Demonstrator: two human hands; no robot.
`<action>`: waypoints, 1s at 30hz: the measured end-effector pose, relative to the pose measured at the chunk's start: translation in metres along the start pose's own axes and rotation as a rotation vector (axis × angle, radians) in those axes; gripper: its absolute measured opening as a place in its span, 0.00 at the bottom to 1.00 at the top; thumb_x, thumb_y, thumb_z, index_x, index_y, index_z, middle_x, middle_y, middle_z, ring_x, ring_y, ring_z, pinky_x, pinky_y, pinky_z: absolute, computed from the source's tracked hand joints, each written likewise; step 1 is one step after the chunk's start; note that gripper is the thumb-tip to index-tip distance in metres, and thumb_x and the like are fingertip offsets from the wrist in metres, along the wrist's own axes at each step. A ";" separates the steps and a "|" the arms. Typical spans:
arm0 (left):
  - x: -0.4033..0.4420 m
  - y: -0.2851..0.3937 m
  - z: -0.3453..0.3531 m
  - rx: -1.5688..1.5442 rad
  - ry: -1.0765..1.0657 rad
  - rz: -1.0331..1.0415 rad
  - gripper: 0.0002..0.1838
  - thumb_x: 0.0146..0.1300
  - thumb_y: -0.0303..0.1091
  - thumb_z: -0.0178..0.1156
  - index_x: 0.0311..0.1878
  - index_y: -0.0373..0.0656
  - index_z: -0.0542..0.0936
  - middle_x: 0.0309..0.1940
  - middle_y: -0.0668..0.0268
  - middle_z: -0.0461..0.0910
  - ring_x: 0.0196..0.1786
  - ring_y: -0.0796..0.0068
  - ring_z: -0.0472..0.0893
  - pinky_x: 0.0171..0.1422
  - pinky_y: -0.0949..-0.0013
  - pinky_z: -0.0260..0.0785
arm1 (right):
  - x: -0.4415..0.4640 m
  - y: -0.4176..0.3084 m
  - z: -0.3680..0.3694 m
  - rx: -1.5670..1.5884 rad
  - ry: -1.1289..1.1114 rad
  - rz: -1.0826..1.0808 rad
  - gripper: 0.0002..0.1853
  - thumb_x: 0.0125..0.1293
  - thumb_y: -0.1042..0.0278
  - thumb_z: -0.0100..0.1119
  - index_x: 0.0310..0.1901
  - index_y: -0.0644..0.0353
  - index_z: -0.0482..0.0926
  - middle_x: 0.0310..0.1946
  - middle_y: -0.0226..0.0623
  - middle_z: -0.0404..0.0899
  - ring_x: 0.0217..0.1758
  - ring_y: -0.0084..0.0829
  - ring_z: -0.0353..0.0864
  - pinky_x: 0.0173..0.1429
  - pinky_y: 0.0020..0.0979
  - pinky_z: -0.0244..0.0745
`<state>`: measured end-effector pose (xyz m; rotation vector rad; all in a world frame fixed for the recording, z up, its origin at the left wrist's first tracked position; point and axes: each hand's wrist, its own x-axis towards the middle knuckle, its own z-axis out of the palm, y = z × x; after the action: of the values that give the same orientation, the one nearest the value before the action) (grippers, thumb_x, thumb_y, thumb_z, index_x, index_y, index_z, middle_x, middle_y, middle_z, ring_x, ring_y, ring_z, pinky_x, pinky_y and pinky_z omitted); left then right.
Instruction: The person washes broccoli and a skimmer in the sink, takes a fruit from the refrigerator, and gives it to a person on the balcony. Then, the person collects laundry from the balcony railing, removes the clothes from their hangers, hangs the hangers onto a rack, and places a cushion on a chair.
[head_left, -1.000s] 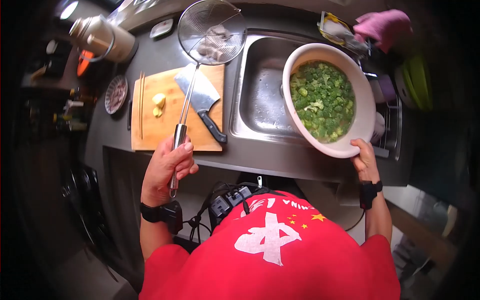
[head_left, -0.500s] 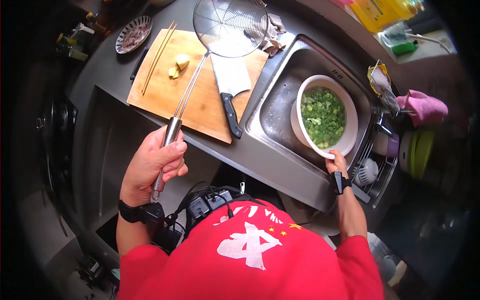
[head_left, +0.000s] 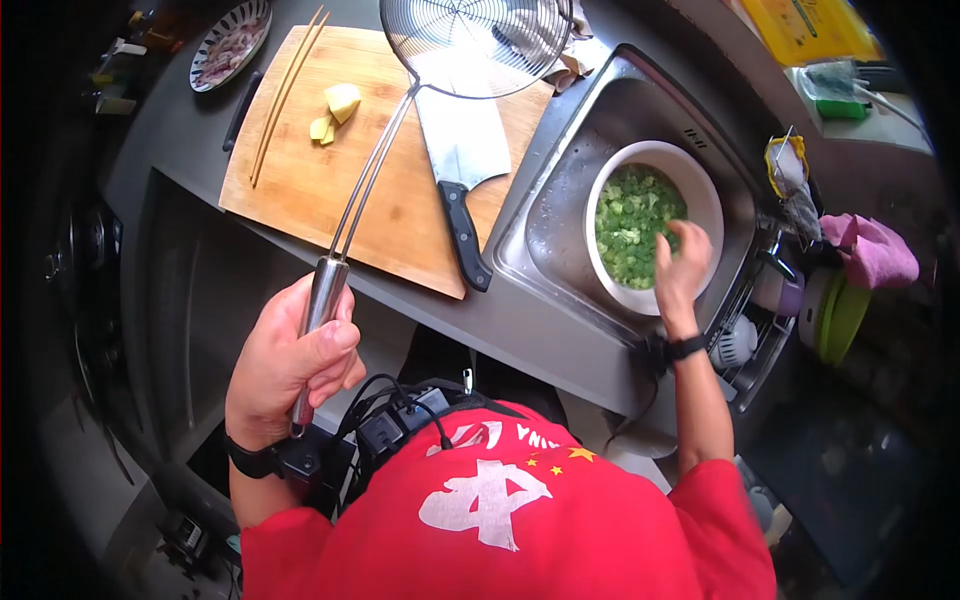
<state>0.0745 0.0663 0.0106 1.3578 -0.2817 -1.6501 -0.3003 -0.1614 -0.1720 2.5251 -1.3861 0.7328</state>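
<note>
My left hand (head_left: 295,350) is closed around the steel handle of a wire skimmer (head_left: 475,45). Its round mesh head hangs above the far edge of a wooden cutting board (head_left: 380,235). Over the right side of a white bowl (head_left: 648,300) in the sink, my right hand (head_left: 683,265) is open, thumb and curved fingers apart, with nothing seen in it. Chopped green vegetables, which look like broccoli (head_left: 630,215), lie in the bowl. On the board are a cleaver (head_left: 465,150), yellowish chunks (head_left: 340,103) and a pair of chopsticks (head_left: 285,105).
A patterned plate of sliced meat (head_left: 230,45) stands left of the board. The steel sink (head_left: 555,225) has a raised rim. A pink cloth (head_left: 872,250) and a dish rack (head_left: 745,350) are at the right. A crumpled cloth (head_left: 570,65) lies behind the skimmer.
My right hand has let go of the bowl's near rim and moved up over the vegetables, opening. The skimmer stays in my left hand, and the view has shifted slightly.
</note>
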 end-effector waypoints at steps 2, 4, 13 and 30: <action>0.001 0.004 -0.002 -0.019 -0.016 -0.011 0.14 0.63 0.34 0.64 0.37 0.43 0.66 0.13 0.75 0.63 0.11 0.86 0.61 0.27 0.77 0.65 | 0.033 -0.031 0.032 0.526 -0.317 0.373 0.06 0.56 0.77 0.63 0.36 0.66 0.82 0.29 0.41 0.82 0.34 0.37 0.83 0.42 0.33 0.78; 0.000 0.004 -0.005 -0.040 0.009 0.004 0.14 0.63 0.34 0.64 0.38 0.43 0.66 0.13 0.75 0.63 0.11 0.86 0.61 0.26 0.77 0.63 | 0.056 -0.052 0.085 0.729 -0.474 0.650 0.05 0.58 0.77 0.60 0.34 0.65 0.84 0.26 0.41 0.83 0.34 0.32 0.85 0.42 0.32 0.79; -0.013 -0.001 -0.031 -0.086 0.059 0.045 0.15 0.62 0.34 0.64 0.39 0.42 0.66 0.11 0.73 0.63 0.09 0.84 0.60 0.23 0.75 0.61 | 0.053 -0.072 0.230 0.346 -0.494 0.483 0.10 0.58 0.78 0.52 0.37 0.71 0.82 0.45 0.60 0.79 0.49 0.56 0.80 0.53 0.46 0.75; -0.024 -0.018 -0.046 -0.088 0.173 0.048 0.17 0.61 0.37 0.66 0.39 0.44 0.66 0.10 0.75 0.62 0.08 0.86 0.59 0.21 0.76 0.61 | 0.074 -0.063 0.255 0.215 -0.444 0.729 0.08 0.59 0.73 0.58 0.33 0.66 0.85 0.37 0.57 0.83 0.44 0.54 0.84 0.46 0.44 0.80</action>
<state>0.1029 0.1111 -0.0023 1.4056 -0.1375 -1.4783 -0.1289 -0.2761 -0.3508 2.3968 -2.5713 0.4280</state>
